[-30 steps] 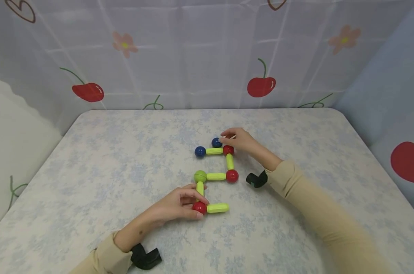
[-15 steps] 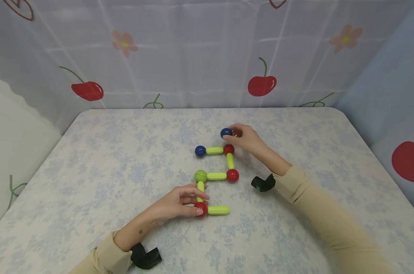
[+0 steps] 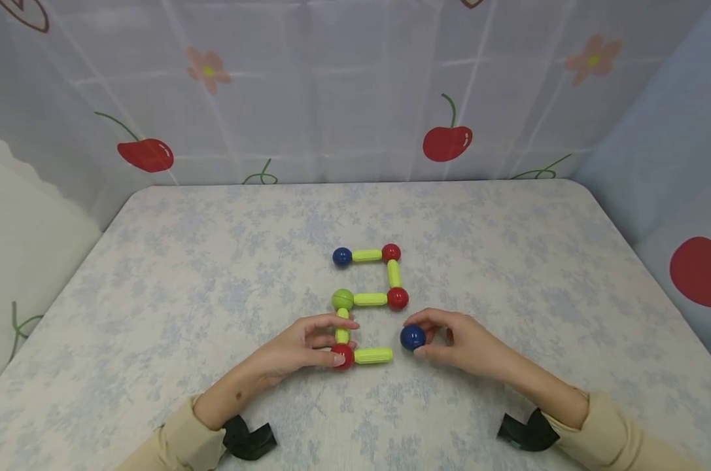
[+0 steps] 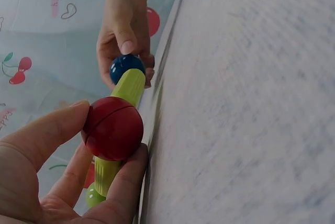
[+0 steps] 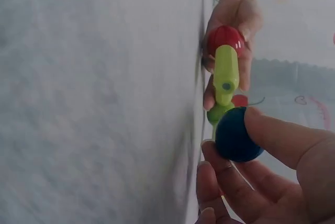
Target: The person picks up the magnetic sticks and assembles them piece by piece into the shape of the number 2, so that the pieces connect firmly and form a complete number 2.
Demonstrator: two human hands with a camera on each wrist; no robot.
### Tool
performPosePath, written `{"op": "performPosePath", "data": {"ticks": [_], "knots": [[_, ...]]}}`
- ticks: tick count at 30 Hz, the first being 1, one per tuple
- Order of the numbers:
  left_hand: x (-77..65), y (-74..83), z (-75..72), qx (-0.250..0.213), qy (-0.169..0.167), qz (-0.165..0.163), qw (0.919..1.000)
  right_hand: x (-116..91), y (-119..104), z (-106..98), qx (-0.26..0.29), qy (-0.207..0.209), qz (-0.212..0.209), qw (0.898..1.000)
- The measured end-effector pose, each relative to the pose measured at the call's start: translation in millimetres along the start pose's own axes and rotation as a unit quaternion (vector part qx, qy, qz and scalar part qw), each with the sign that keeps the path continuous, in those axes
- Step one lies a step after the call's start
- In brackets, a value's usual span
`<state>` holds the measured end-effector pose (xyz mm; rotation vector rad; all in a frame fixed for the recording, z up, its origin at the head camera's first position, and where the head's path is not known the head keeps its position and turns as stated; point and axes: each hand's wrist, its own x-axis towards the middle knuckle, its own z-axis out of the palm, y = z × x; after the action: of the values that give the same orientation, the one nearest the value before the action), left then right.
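My left hand (image 3: 311,343) grips the near red ball (image 4: 113,129) between thumb and fingers. From that ball one yellow-green rod (image 3: 373,355) points right with a bare end, and another rod (image 3: 343,327) runs back to a green ball (image 3: 343,299). The chain goes on through a rod (image 3: 370,299), a red ball (image 3: 398,299), a further rod (image 3: 394,273), a far red ball (image 3: 391,253) and a rod (image 3: 367,256) to a blue ball (image 3: 342,257). My right hand (image 3: 458,340) pinches a second blue ball (image 5: 239,135), just right of the bare rod end.
A pale, blue-patterned cloth covers the table (image 3: 214,261). Behind it hangs a curtain (image 3: 320,91) printed with cherries and flowers. Black straps (image 3: 528,430) sit at both wrists beside beige sleeves.
My right hand has carried the blue ball from beside the far red ball, toward me, to the near rod's bare end. My left hand stays on the near red ball.
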<state>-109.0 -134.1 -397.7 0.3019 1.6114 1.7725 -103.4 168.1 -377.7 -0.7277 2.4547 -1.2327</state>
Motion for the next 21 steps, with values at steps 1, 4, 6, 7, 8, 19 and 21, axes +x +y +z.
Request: {"op": "performPosePath", "data": {"ticks": [1,4,6,7,8,19,21], "knots": [[-0.1,-0.1,-0.1,-0.003,-0.001,0.000,1.0000,-2.7,0.0,2.8,0.004,-0.007,0.005,1.000],[-0.3,-0.3,-0.3,-0.010,-0.002,0.000,0.9999,-6.6,0.6,9.5,0.014,-0.012,0.005,1.000],[-0.4,-0.2,-0.3,-0.013,-0.003,-0.001,0.9999,-7.1,1.9,12.9,0.013,-0.008,-0.008,1.000],[-0.5,-0.1,-0.1,-0.014,-0.004,-0.002,0.9999,-7.1,2.5,14.4,0.011,-0.006,-0.014,1.000],[-0.6,0.1,0.0,-0.015,-0.004,-0.002,0.9999,-7.0,3.2,15.8,0.008,-0.004,-0.022,1.000],[-0.9,1.3,0.5,0.009,-0.013,0.009,0.9998,-6.6,3.5,22.9,-0.005,0.001,-0.049,0.999],[-1.1,2.4,1.0,0.031,-0.020,0.015,0.9992,-6.8,3.5,23.0,-0.004,0.001,-0.047,0.999]]}}
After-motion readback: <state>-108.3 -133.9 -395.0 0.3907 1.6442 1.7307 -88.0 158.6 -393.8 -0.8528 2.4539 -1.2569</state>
